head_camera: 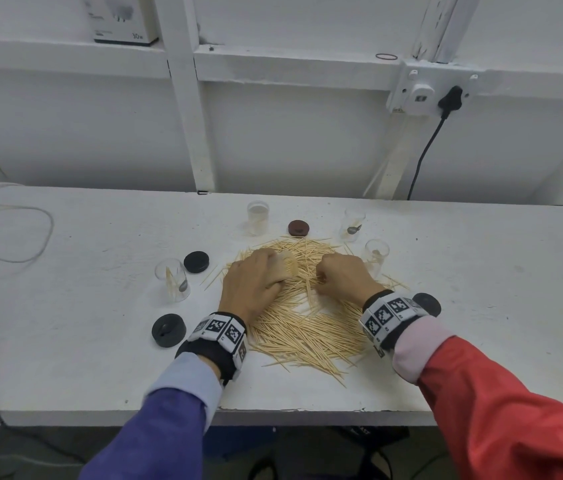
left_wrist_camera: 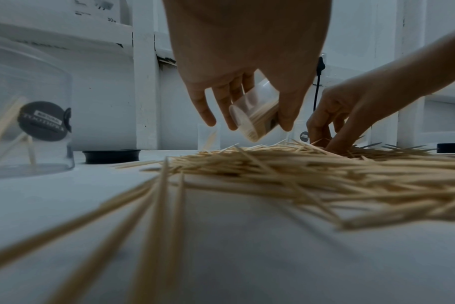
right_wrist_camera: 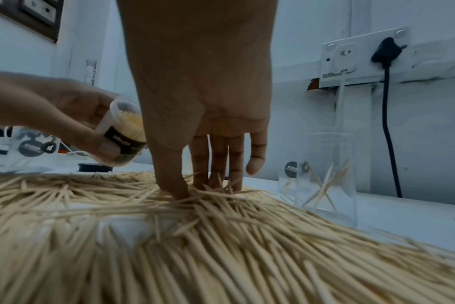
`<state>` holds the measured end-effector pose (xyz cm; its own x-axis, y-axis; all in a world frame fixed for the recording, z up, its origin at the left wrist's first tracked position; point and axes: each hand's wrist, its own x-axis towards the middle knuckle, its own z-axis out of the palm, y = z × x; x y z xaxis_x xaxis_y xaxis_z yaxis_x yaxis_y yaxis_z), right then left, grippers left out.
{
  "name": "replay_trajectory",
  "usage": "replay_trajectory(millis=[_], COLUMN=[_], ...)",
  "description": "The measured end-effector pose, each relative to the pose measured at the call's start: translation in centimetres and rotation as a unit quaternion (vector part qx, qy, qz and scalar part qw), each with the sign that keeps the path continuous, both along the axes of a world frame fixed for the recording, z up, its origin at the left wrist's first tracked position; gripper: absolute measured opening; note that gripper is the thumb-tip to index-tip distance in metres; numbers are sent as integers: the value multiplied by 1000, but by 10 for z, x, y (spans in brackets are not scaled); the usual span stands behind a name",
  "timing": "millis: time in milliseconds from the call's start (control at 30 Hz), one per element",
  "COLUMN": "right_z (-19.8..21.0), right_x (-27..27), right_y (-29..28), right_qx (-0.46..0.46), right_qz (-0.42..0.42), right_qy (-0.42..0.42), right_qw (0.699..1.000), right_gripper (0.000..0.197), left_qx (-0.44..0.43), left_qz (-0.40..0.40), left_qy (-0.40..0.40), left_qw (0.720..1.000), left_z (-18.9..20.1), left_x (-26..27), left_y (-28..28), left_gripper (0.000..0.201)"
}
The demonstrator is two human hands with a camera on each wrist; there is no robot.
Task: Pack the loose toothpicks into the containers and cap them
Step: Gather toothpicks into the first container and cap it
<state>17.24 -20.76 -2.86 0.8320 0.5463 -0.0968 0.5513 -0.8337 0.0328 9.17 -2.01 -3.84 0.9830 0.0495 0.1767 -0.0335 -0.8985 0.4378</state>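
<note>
A wide pile of loose toothpicks [head_camera: 307, 327] lies on the white table [head_camera: 481, 271]. My left hand [head_camera: 266, 275] grips a clear container [left_wrist_camera: 255, 117] packed with toothpicks. It is tilted just above the pile's far left part, with its mouth facing my right hand. My right hand [right_wrist_camera: 208, 185] reaches down into the pile [right_wrist_camera: 169, 236], thumb and fingertips closing on a few toothpicks. Several other clear containers stand open around the pile [head_camera: 258, 218] [head_camera: 352, 223] [head_camera: 375, 254] [head_camera: 172, 278], each with only a few toothpicks inside.
Black caps [head_camera: 196, 261] [head_camera: 168, 330] [head_camera: 427, 304] and a brown cap [head_camera: 298, 227] lie loose around the pile. A cable [head_camera: 13, 230] runs across the table's left end. A wall socket with a black plug [head_camera: 449, 98] is behind.
</note>
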Motion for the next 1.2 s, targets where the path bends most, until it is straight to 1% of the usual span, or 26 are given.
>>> replay_trajectory(millis=[133, 267, 367, 533, 700, 833, 967, 1100, 1200], right_z=[-2, -3, -3, -4, 5, 10, 18, 23, 27], right_x=[0, 0, 0, 6, 10, 10, 8, 6, 4], right_y=[-3, -6, -9, -17, -22, -25, -29, -30, -29], right_qx=[14, 19, 32, 64, 92, 112, 162, 196, 227], right_qz=[-1, 20, 15, -9, -18, -19, -3, 6, 14], right_qy=[2, -6, -9, 20, 58, 83, 114, 102, 93], right_qw=[1000, 1000, 999, 998, 994, 990, 980, 975, 969], right_gripper=[17, 15, 20, 25, 28, 25, 19, 16, 17], left_qx=[10, 13, 19, 20, 28, 34, 43, 42, 46], left_qz=[2, 1, 2, 5, 22, 26, 28, 29, 28], left_qy=[1, 2, 2, -4, -11, -15, -7, -1, 6], left_qw=[1000, 1000, 1000, 1000, 999, 999, 999, 999, 999], left_z=[-1, -2, -1, -3, -7, -7, -8, -8, -8], left_x=[1, 1, 1, 2, 4, 4, 4, 4, 4], left_y=[1, 1, 1, 1, 4, 4, 4, 4, 4], left_gripper=[51, 51, 51, 49, 48, 47, 49, 51, 51])
